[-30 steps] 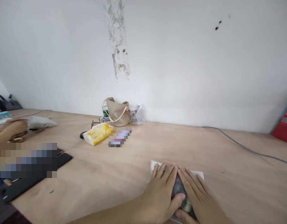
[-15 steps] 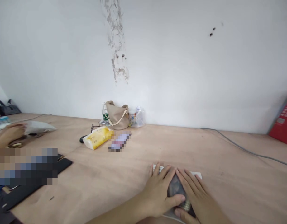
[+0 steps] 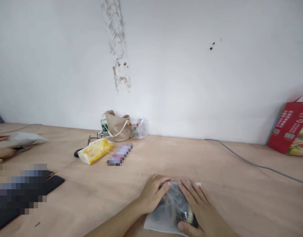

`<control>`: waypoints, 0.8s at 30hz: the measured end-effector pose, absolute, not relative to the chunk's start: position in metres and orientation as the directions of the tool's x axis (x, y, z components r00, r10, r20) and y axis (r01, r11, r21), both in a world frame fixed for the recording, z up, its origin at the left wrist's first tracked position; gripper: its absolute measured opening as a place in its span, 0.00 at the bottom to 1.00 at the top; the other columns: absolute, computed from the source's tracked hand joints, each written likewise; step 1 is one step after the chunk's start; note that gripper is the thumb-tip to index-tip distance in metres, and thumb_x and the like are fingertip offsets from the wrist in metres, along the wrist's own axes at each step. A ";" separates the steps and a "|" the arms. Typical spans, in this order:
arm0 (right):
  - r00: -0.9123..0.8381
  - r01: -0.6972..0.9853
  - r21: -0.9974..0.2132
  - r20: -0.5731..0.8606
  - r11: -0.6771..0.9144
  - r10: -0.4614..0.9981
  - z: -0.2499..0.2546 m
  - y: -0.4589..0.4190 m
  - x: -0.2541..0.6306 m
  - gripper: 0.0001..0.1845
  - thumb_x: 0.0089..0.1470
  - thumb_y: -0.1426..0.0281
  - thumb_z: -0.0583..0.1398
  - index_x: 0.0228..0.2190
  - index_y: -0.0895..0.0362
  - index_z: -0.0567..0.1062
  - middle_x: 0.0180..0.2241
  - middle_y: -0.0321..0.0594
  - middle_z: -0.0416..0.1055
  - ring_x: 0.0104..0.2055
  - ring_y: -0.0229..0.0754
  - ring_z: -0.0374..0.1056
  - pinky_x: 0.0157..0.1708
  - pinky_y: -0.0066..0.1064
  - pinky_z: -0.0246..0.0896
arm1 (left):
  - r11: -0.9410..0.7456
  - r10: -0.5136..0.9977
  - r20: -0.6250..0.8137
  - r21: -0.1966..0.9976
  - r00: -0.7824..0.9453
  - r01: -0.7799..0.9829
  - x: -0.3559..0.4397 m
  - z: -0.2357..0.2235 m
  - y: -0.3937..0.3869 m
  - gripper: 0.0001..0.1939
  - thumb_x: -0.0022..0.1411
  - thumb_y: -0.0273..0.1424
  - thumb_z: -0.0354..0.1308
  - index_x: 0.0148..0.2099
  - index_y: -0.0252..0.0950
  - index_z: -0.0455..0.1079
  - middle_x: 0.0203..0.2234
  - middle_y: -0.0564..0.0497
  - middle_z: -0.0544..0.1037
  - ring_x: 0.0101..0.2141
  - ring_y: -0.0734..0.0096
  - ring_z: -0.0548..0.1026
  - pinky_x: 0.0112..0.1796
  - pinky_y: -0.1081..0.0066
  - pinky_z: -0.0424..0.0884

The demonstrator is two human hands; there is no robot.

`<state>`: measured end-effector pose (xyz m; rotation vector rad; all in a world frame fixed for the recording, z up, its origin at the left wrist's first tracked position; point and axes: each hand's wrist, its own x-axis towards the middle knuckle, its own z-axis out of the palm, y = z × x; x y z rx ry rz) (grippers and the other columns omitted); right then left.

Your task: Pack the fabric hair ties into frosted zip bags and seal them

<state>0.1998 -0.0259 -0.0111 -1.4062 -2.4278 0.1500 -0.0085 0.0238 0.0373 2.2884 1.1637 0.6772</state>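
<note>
A clear plastic bag (image 3: 169, 210) with something dark inside lies on the wooden table (image 3: 215, 184) near its front edge. My left hand (image 3: 153, 194) curls over the bag's left side, fingers bent on its top edge. My right hand (image 3: 199, 210) lies flat on the bag's right side, fingers stretched forward and thumb tucked at the near edge. Both hands press on the bag.
A yellow tissue pack (image 3: 94, 154), a beige bag (image 3: 116, 126) and a small clear bag (image 3: 140, 128) sit by the wall. A grey cable (image 3: 250, 163) crosses the right side. A red box (image 3: 289, 126) stands far right. Another person's hands (image 3: 2, 149) hold a white packet (image 3: 20, 140) at left.
My left hand has gone from flat to curled on the bag's left edge, uncovering more of the bag. The view has swung right, showing more of the red box.
</note>
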 end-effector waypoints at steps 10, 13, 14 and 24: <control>-0.420 0.851 -0.245 0.215 0.465 0.882 -0.020 -0.018 0.208 0.47 0.45 0.40 0.57 0.62 0.47 0.54 0.64 0.47 0.49 0.63 0.71 0.44 0.52 0.64 0.51 | -0.300 0.951 0.166 0.684 0.259 0.665 -0.009 0.040 0.034 0.18 0.64 0.39 0.44 0.32 0.36 0.69 0.23 0.52 0.74 0.29 0.64 0.72 0.33 0.70 0.64; -0.451 0.844 -0.161 0.302 0.511 0.840 -0.034 -0.006 0.211 0.48 0.43 0.42 0.60 0.61 0.44 0.55 0.63 0.45 0.51 0.61 0.71 0.48 0.51 0.61 0.55 | -0.285 0.955 0.155 0.709 0.252 0.645 -0.013 0.039 0.040 0.13 0.63 0.38 0.44 0.38 0.37 0.66 0.19 0.58 0.66 0.24 0.68 0.68 0.28 0.73 0.61; -0.462 0.844 -0.121 0.333 0.523 0.822 -0.040 -0.001 0.212 0.48 0.42 0.42 0.60 0.61 0.43 0.54 0.63 0.45 0.52 0.61 0.70 0.50 0.50 0.60 0.57 | -0.279 0.957 0.154 0.725 0.247 0.630 -0.013 0.038 0.042 0.13 0.63 0.38 0.44 0.40 0.37 0.65 0.17 0.59 0.63 0.22 0.69 0.66 0.27 0.74 0.60; -0.400 0.899 0.060 0.514 0.433 0.759 -0.064 0.020 0.209 0.33 0.56 0.52 0.56 0.60 0.37 0.53 0.59 0.36 0.61 0.57 0.61 0.60 0.46 0.51 0.66 | -0.225 0.972 0.156 0.834 0.175 0.504 -0.017 0.034 0.057 0.13 0.60 0.40 0.46 0.38 0.37 0.65 0.16 0.61 0.55 0.21 0.71 0.60 0.25 0.73 0.56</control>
